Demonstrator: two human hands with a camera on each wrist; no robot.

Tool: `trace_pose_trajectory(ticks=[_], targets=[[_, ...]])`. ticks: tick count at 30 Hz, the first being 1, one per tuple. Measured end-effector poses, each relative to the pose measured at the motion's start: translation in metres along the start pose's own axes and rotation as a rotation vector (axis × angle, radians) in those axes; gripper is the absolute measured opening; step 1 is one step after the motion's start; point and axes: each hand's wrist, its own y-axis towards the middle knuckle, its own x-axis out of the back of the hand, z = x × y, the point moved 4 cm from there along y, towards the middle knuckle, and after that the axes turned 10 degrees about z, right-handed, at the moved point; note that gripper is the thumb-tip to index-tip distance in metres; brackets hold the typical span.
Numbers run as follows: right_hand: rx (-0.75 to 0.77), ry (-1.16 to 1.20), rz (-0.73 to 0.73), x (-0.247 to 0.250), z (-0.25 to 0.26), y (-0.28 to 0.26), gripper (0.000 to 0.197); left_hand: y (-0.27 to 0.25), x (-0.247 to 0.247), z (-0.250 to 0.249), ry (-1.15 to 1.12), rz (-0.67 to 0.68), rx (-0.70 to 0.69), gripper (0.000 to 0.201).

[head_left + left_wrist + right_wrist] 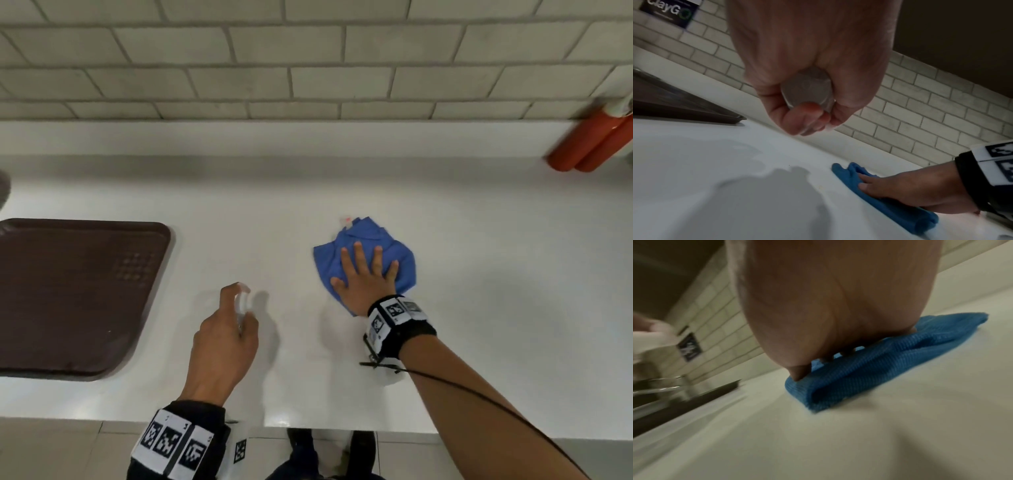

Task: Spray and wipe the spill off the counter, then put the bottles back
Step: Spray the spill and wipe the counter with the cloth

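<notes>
Tray: dark brown, flat on the white counter at far left, well apart from both hands.
Wall sign: dark plate with pale lettering on the tiled wall, seen in the left wrist view above the tray's end.
Left hand: raised above the counter's front part, fingers curled round a small clear spray bottle; index finger up over the top of the bottle.
Spray bottle underside: round clear base showing between thumb and fingertips in the left wrist view; contents too blurred to make out.
Wet patch: faint glossy sheen on the counter below the left hand, possibly spray film, edges unclear.
Blue cloth: crumpled, lying on the counter right of centre, just right of the bottle.
Right hand: flat on the cloth, fingers straight and spread, palm pressing down; grips nothing.
Spill: small pale and reddish mark touching the cloth's far edge.
Orange bottles: 2, side by side at the far right against the back ledge, well apart from the cloth; white tops partly cut off by the frame edge.
</notes>
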Motion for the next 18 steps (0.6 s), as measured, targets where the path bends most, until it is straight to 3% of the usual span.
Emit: trace_pose_trajectory(ticks=[4, 8, 11, 18], targets=[[0.183, -0.142, 0.017, -0.028, 0.062, -0.007, 0.069, -0.003, 0.005, 0.006, -0.025, -0.038, 0.017, 0.040], [0.329, -0.239, -0.005, -0.059, 0.084, -0.028, 0.070, -0.002, 0.008, 0.010, -0.032, -0.034, 0.051, 0.044], [0.358, -0.239, -0.030, -0.072, 0.067, -0.050, 0.069, 0.001, 0.005, 0.007, -0.011, -0.012, 0.055, 0.043], [0.200, -0.139, -0.143, -0.089, -0.022, -0.100, 0.063, 0.012, -0.015, -0.018, -0.030, 0.037, 0.002, 0.036]])
